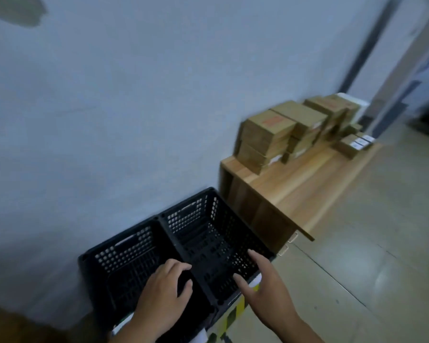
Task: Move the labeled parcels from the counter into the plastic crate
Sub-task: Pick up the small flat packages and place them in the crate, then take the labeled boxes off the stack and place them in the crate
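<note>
Two black perforated plastic crates stand side by side against the wall, the left crate [102, 263] and the right crate [208, 209]; both look empty. My left hand [164, 290] hovers over the left crate with fingers loosely curled, holding nothing. My right hand [263, 285] is over the right crate's near corner, fingers spread. Brown cardboard parcels [270, 134] with red marks and white labels sit stacked on the wooden counter [295, 186] at the right. Smaller labeled boxes [354, 142] lie at its far end.
A pale wall [134, 107] runs behind the crates and counter. Yellow-and-black striped tape [235, 313] marks the floor below the crates. Bare concrete floor [369, 243] lies to the right. A doorway [426, 95] opens at the far right.
</note>
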Demonstrator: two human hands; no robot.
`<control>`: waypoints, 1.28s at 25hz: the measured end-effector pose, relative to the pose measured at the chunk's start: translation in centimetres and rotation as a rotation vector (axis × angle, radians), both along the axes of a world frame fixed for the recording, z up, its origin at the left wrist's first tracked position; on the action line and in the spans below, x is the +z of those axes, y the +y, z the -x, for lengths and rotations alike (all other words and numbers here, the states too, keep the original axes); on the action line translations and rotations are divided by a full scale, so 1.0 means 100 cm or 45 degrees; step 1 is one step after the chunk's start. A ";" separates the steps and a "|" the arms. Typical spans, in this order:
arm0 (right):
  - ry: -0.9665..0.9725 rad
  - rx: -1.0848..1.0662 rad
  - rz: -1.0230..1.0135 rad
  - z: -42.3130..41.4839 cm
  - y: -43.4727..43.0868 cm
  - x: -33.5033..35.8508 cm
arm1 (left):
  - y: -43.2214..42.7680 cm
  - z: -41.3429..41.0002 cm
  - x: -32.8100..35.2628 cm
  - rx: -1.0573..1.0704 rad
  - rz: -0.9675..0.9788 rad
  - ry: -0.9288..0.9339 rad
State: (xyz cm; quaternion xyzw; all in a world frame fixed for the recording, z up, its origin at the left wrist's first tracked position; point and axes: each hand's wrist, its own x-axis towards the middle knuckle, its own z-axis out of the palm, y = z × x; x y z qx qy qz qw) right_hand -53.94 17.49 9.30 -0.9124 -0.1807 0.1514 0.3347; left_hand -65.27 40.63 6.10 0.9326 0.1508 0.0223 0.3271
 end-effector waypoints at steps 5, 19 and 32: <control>-0.219 -0.098 -0.104 -0.078 -0.080 0.017 | -0.088 -0.103 0.015 -0.043 -0.159 -0.071; -0.237 -0.192 -0.104 -0.317 -0.254 0.043 | -0.265 -0.352 0.053 -0.051 -0.201 -0.138; -0.296 -0.005 -0.065 -0.573 -0.217 0.049 | -0.238 -0.574 0.032 0.131 -0.032 -0.248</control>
